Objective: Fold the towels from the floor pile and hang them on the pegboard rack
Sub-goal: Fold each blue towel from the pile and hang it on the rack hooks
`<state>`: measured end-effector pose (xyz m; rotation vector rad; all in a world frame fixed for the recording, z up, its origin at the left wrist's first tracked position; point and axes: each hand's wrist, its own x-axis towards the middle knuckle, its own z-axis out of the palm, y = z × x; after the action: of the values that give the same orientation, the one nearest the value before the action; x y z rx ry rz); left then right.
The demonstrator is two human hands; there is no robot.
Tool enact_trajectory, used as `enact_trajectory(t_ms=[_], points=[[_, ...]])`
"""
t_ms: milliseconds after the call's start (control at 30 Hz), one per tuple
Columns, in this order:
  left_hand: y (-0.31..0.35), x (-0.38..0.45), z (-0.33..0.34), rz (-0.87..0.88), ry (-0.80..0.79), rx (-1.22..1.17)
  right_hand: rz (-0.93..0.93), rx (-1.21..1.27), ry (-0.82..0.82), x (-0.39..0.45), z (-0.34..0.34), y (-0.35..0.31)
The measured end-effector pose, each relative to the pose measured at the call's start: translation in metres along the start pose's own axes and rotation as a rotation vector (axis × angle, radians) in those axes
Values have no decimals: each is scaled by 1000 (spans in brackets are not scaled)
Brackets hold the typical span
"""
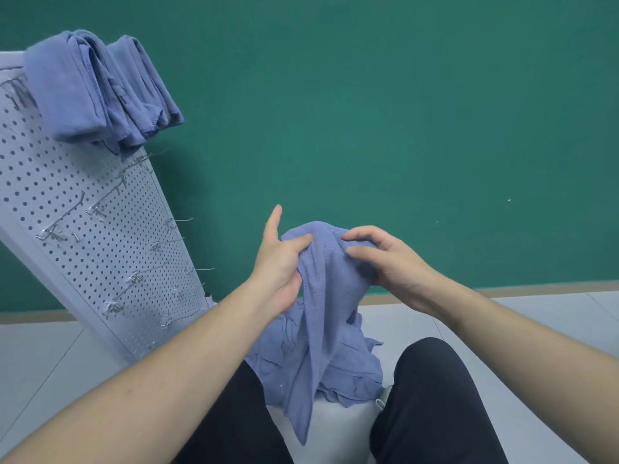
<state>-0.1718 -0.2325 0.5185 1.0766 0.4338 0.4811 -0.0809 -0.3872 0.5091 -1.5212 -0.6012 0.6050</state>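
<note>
Between a person's knees, above a floor pile (338,366) of blue towels, both hands lifted one blue towel (318,296) by its upper edge. At centre, the left hand (279,262) pinched the cloth between thumb and curled fingers, its forefinger pointing straight up and clear of the fabric. Just to the right, the right hand (390,261) gripped the same edge, thumb and bent fingers closed on the bunched top. From the two grips the towel hung down in a long fold, its lower tip dangling near the camera between dark trouser legs (432,403), in front of the heap on the pale tiled floor (43,360). To the left stood a white pegboard rack (83,236), appearing tilted in the wide-angle view and studded with metal hooks (60,226). Over its far top, several folded blue towels (100,92) were draped side by side, ends hanging down the front of the board. A green wall (385,112) filled the far background, meeting the floor along a tan skirting strip
</note>
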Motion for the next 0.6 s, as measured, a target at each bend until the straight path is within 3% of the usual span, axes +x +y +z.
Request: enact_trajectory(t_ms=[167,400,500,600], points=[[-5,-1,-14,82,-70,262,-7,-32,112,4,2,-4],[-28,-15,-22,222,-221,497,175,204,173,12,5,-19],[-32,-10,-19,225,-191,549,199,248,223,14,2,-24],[-28,-5,-12,167,-130,467,145,134,203,13,-1,-25]])
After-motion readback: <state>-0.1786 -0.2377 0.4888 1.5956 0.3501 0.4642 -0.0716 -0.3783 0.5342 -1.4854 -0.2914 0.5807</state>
